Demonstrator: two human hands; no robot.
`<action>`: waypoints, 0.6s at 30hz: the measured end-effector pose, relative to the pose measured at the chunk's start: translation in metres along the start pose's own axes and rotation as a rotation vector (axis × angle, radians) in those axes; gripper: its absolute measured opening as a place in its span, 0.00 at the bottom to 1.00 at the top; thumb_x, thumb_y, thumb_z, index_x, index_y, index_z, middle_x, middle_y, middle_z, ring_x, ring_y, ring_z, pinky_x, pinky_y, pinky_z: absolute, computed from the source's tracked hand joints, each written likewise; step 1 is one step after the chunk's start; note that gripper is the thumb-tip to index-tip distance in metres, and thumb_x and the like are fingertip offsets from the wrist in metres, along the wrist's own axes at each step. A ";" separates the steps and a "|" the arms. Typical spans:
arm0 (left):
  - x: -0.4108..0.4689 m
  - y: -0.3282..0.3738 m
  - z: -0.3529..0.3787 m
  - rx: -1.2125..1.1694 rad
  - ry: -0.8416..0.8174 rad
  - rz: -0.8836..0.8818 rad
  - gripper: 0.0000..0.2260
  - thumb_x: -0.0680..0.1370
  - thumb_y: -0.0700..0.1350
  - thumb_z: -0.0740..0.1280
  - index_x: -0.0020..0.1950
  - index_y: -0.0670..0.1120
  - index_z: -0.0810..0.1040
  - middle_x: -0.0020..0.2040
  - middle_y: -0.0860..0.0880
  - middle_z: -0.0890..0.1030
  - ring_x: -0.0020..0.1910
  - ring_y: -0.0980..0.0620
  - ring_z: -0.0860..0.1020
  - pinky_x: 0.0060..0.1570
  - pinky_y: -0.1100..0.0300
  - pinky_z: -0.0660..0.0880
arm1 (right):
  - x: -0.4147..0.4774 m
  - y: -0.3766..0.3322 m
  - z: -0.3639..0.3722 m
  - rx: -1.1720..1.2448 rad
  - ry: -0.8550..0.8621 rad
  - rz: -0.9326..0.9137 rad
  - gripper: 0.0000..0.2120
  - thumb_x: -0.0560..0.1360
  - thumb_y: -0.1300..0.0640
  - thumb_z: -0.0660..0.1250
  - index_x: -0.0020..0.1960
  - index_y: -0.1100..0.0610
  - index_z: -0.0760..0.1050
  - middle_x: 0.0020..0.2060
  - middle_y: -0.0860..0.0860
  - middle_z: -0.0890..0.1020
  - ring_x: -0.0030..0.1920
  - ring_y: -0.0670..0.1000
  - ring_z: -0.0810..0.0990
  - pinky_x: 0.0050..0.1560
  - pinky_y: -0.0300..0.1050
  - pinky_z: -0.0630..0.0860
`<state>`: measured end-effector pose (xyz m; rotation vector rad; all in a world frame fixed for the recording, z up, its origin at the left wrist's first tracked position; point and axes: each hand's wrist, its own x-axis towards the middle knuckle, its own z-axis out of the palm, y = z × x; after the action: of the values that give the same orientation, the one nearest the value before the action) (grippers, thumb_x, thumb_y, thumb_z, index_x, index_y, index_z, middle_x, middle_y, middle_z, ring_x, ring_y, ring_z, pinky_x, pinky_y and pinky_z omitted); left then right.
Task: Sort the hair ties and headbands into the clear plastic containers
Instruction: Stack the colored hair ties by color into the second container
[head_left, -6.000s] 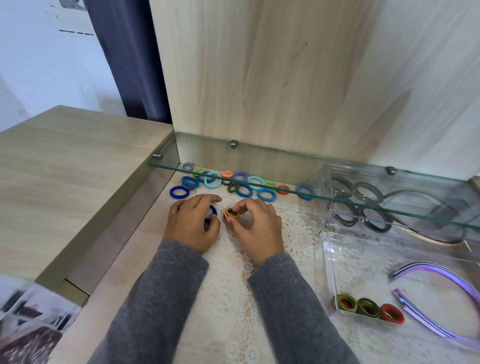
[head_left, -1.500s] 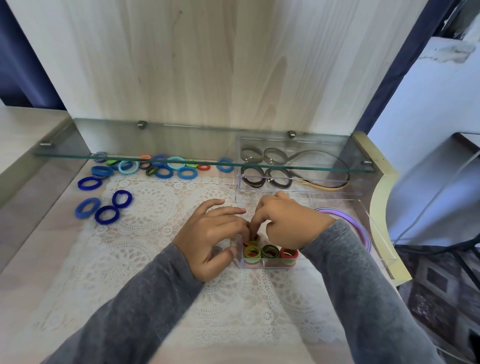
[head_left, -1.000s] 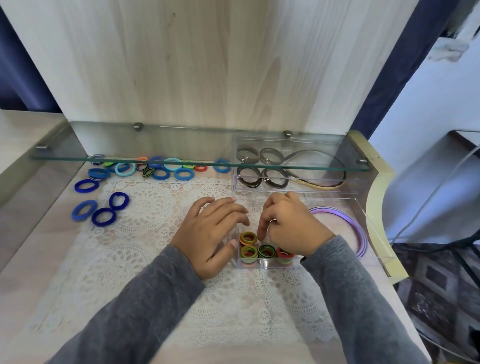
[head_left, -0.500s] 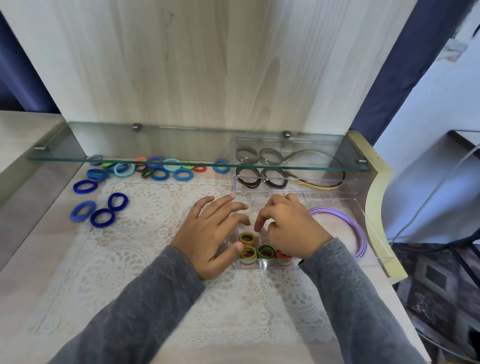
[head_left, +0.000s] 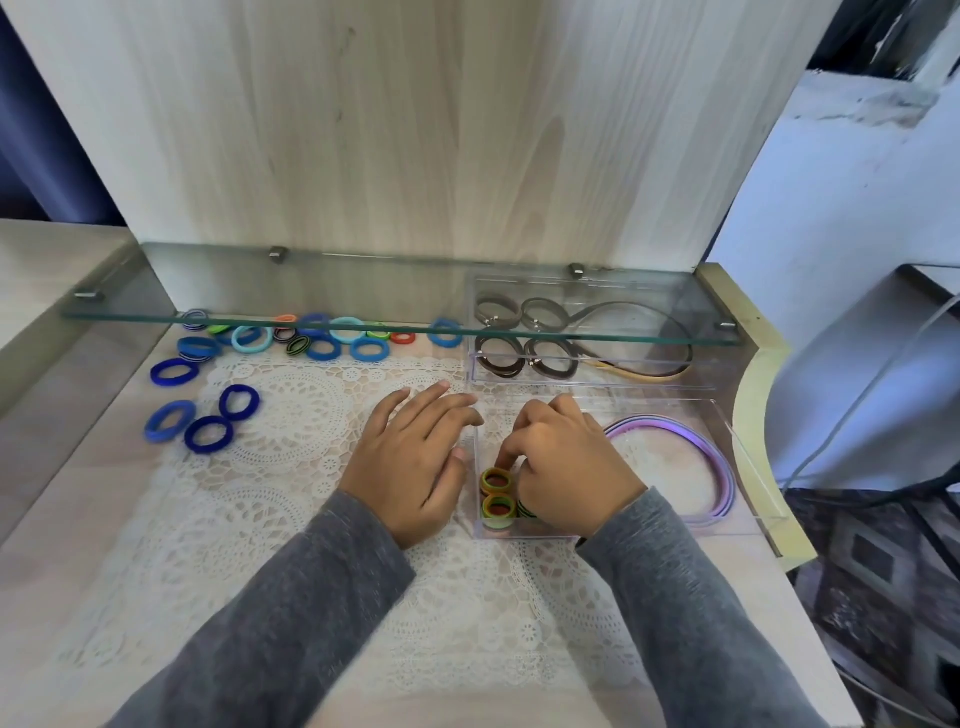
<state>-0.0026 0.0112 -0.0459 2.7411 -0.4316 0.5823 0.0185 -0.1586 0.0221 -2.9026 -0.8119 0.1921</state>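
Hair ties in dark blue lie loose at the far left of the lace mat, and a mixed row of ties waits behind them under the glass shelf, so most of the sorting is not yet done. Moving right, the left hand lies flat on the lace with its fingers spread and holding nothing, just beside the left wall of the near container; whether it touches that wall cannot be told. Inside that box, at its left end, the right hand is curled over an orange-and-green hair tie, forefinger tip on its rim and thumb alongside in what looks like a light pinch. A matching tie stands just in front of it against the front wall. The step seems to be seating this tie. To do it well, keep it on edge and snug against its neighbour, then ease both fingers straight up so that the soft ring does not tip or roll. The light box may skate on the lace, so the left hand would do well to brace the wall. Further right, a purple headband curves along the same box, and brown ties fill the far container.
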 end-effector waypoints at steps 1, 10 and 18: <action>0.000 0.000 0.000 0.002 -0.001 -0.001 0.17 0.75 0.47 0.54 0.59 0.51 0.75 0.65 0.54 0.76 0.70 0.51 0.68 0.70 0.51 0.55 | 0.000 0.000 0.000 0.002 -0.002 0.001 0.17 0.75 0.60 0.57 0.57 0.49 0.80 0.58 0.49 0.73 0.59 0.53 0.63 0.60 0.47 0.65; 0.000 0.001 -0.001 0.015 -0.027 -0.015 0.16 0.74 0.47 0.54 0.59 0.52 0.75 0.65 0.55 0.75 0.70 0.53 0.67 0.71 0.54 0.51 | 0.000 -0.001 -0.001 0.009 -0.006 0.012 0.18 0.75 0.60 0.57 0.57 0.48 0.79 0.58 0.49 0.73 0.59 0.53 0.63 0.61 0.47 0.64; -0.001 0.000 -0.007 0.048 0.047 -0.127 0.18 0.74 0.48 0.54 0.60 0.52 0.76 0.64 0.55 0.77 0.67 0.52 0.71 0.69 0.48 0.59 | 0.002 -0.002 -0.003 0.008 0.058 0.072 0.20 0.74 0.61 0.55 0.62 0.47 0.74 0.60 0.48 0.72 0.61 0.53 0.63 0.62 0.48 0.63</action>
<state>-0.0057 0.0143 -0.0402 2.7693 -0.2328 0.6301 0.0192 -0.1561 0.0257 -2.9169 -0.6973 0.1177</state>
